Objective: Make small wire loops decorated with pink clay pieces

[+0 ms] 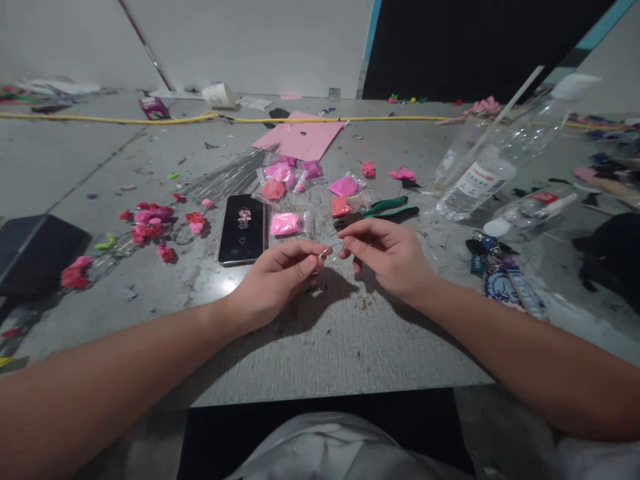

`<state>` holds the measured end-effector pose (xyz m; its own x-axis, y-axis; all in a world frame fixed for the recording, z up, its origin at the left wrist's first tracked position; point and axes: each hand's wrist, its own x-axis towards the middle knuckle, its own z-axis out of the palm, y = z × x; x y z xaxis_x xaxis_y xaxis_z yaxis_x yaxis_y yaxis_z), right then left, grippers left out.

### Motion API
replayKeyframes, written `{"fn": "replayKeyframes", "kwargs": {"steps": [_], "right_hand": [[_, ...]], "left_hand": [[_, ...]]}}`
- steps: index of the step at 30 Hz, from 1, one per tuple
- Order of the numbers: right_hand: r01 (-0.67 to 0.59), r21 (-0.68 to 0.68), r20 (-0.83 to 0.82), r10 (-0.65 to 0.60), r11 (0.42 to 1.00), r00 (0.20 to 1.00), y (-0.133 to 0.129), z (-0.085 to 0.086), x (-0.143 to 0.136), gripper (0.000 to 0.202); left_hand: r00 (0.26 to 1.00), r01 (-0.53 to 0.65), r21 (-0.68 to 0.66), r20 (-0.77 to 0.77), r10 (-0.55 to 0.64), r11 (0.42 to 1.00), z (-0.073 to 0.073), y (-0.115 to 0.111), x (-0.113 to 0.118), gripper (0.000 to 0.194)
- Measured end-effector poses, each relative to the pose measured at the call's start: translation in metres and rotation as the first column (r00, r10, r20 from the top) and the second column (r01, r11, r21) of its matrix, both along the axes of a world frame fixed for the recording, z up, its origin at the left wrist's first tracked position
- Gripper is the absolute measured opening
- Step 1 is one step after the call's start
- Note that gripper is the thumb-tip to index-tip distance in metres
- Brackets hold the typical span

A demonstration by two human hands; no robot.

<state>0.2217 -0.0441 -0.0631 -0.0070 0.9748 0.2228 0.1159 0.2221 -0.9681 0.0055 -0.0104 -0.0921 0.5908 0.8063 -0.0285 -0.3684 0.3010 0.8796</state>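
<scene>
Over the near part of the table, my left hand (273,277) pinches a thin, light-coloured wire (324,254) between thumb and fingertips. My right hand (393,257) is closed in a pinch at the other side of it, its fingertips a short gap from the left ones. The wire is too fine to follow fully. Just beyond the right hand lie green-handled pliers (387,208), their jaws partly hidden by its fingers. A clear packet of bright pink clay (286,224) sits behind the left hand, beside a black phone (243,230).
A bundle of straight wires (227,175) lies near a pink sheet (303,135) and more clay packets (280,175). Red and pink clay flowers (147,223) are at left. At right stand an upright bottle (477,183), a fallen bottle (533,210) and keys (490,247). A yellow cable (125,120) crosses behind.
</scene>
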Motion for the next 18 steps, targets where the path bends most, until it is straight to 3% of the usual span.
{"fn": "replayKeyframes", "kwargs": {"steps": [5, 12, 15, 18], "right_hand": [[-0.161, -0.175, -0.303, 0.102, 0.971, 0.947, 0.0066, -0.0033, 0.0025, 0.024], [-0.41, -0.224, -0.31, 0.334, 0.884, 0.89, 0.0044, -0.0075, 0.0017, 0.029], [-0.436, -0.238, -0.33, 0.35, 0.868, 0.877, 0.0003, -0.0053, -0.002, 0.033], [-0.403, -0.239, -0.318, 0.321, 0.883, 0.892, -0.0017, -0.0032, -0.0043, 0.038]], "left_hand": [[0.995, -0.045, -0.096, 0.086, 0.054, 0.994, 0.008, 0.001, 0.0026, 0.024], [0.986, -0.119, -0.208, 0.089, 0.14, 0.971, 0.0083, 0.006, 0.0021, 0.026], [0.988, -0.152, -0.09, 0.009, 0.153, 0.984, 0.0062, 0.0049, 0.0026, 0.023], [0.956, -0.236, 0.166, -0.136, 0.259, 0.957, 0.0077, 0.0007, 0.0033, 0.015]]}}
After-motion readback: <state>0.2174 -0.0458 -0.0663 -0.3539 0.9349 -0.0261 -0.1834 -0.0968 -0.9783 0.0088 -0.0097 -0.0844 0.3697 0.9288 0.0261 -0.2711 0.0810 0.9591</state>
